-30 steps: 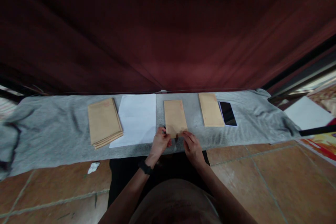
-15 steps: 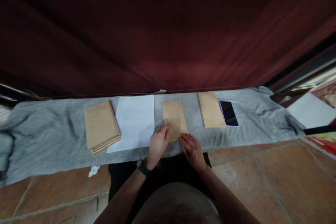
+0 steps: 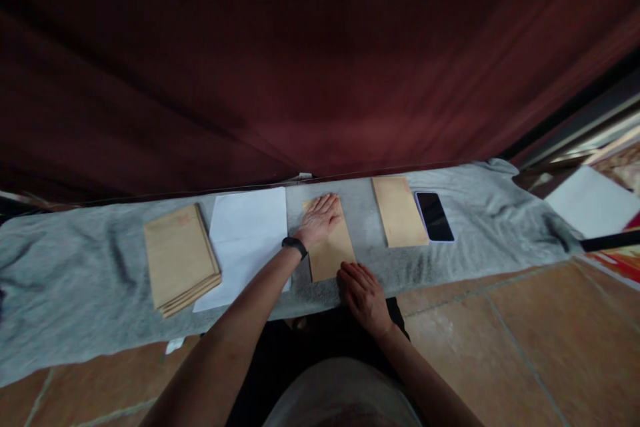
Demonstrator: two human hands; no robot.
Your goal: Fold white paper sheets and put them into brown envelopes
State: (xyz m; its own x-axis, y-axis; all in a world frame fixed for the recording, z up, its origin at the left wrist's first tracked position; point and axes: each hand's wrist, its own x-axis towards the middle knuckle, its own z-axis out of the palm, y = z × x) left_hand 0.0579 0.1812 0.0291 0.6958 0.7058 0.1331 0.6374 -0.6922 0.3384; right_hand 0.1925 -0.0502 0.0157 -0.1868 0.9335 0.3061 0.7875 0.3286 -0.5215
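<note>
A brown paper envelope lies flat on the grey cloth in front of me. My left hand, with a dark watch on its wrist, rests flat on the envelope's far part, its fingers stretched out. At the near right corner of the same envelope, my right hand lies palm down with its fingers extended, touching or almost touching the edge. To the left are white paper sheets, partly covered by my left forearm. Further left sits a stack of brown envelopes.
Another brown envelope or pile lies on the right beside a phone with a dark screen. The grey cloth covers a long narrow surface. A dark red curtain hangs behind it. Tiled floor shows below.
My left hand has moved from the envelope's near left edge up to its far part and has flattened out from a curled shape. My right hand stays near the same corner.
</note>
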